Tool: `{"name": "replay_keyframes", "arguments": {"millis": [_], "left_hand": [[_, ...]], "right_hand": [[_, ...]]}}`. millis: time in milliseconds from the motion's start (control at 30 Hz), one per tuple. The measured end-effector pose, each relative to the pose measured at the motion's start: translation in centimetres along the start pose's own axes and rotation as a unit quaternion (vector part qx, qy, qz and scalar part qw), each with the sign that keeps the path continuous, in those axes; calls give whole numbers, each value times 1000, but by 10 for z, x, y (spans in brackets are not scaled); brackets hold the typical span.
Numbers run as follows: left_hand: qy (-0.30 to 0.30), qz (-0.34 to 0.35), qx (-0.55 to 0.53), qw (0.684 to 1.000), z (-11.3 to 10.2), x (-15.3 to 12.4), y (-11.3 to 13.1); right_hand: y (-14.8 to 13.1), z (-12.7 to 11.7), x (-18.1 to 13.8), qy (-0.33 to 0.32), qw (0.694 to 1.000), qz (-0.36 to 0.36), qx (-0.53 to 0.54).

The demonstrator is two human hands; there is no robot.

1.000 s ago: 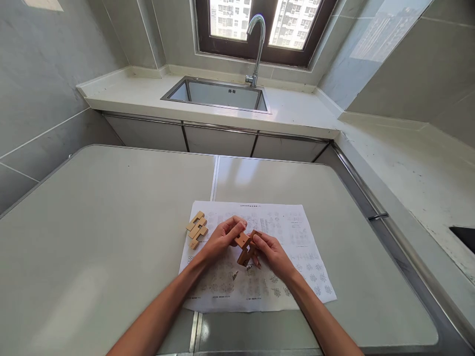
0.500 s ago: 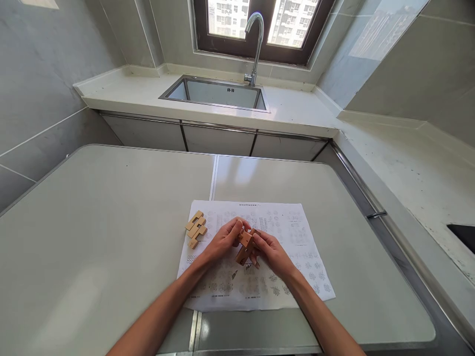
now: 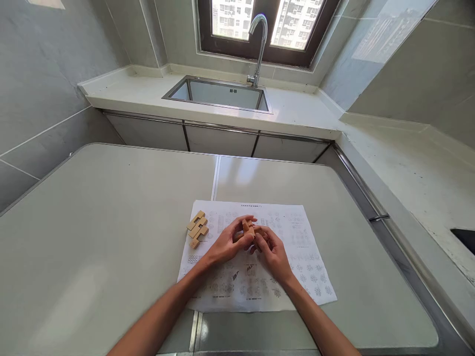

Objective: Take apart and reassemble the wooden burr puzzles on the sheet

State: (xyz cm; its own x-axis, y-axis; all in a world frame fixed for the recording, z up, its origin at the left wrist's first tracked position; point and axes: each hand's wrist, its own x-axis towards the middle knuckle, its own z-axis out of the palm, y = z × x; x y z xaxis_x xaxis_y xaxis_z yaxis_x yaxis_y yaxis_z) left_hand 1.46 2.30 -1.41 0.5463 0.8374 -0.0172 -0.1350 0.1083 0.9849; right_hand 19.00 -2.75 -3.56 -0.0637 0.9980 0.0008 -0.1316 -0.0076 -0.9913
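Observation:
Between both hands, just above the printed sheet, is a small cluster of notched wooden puzzle blocks (image 3: pixel 248 228). My left hand (image 3: pixel 234 238) is closed around its left side, thumb along the near face. From the right, the fingers of my right hand (image 3: pixel 270 249) pinch the cluster's near right side. Much of the cluster is hidden by fingers, so I cannot tell how many pieces it has. To the left, several lighter notched wooden pieces (image 3: pixel 198 229) lie in a slanting row over the sheet's left edge.
The printed instruction sheet (image 3: pixel 297 267), covered with small diagrams, lies under my hands on a pale folding table (image 3: pixel 111 207) with a metal seam. Beyond it are a counter with a sink (image 3: pixel 218 101) and a tap (image 3: pixel 259 49). Another counter (image 3: pixel 415 163) runs along the right.
The wooden cluster has been turned between the hands; its lower arm no longer hangs toward me. My left thumb has come down over it, and the hands are closer together.

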Motion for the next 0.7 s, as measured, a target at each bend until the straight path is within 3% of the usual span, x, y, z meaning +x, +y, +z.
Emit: {"name": "replay_keyframes", "arguments": {"millis": [167, 400, 700], "left_hand": [[-13, 12, 66, 998, 2, -1, 4], [27, 58, 99, 993, 6, -2, 2], [42, 89, 145, 985, 9, -3, 2]], "right_hand": [[2, -1, -3, 19, 1000, -5, -24], [-4, -9, 5, 47, 996, -46, -65], [0, -11, 6, 29, 998, -18, -51]]}}
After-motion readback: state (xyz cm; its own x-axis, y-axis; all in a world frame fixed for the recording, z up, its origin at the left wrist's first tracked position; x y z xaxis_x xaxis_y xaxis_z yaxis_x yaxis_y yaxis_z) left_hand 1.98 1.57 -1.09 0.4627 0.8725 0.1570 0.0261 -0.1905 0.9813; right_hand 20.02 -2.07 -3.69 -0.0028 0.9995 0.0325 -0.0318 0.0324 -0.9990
